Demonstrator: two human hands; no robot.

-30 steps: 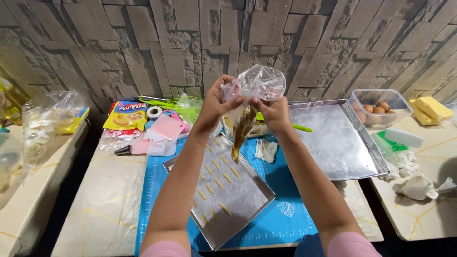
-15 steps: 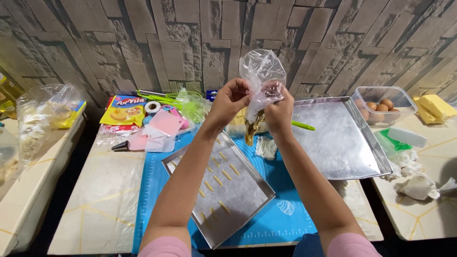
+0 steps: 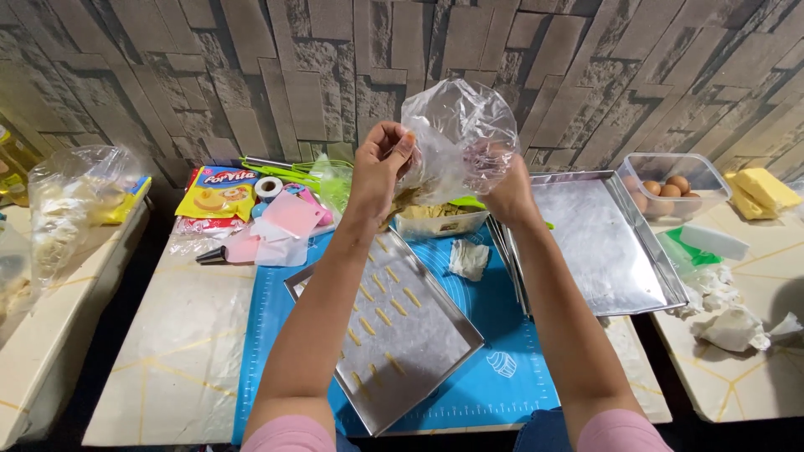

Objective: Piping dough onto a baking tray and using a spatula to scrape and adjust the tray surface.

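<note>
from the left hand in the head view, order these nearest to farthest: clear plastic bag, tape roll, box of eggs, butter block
1. Clear plastic bag: held in the left hand's fingers, just to its right.
2. Tape roll: on the table to its left, near the wall.
3. Box of eggs: on the right, beyond the empty tray.
4. Butter block: right edge, past the eggs.

My left hand [image 3: 378, 167] and right hand [image 3: 505, 194] now hold the crumpled clear plastic bag [image 3: 459, 134] higher than a second ago, its top puffed open; the dangling yellowish tip is gone.
</note>
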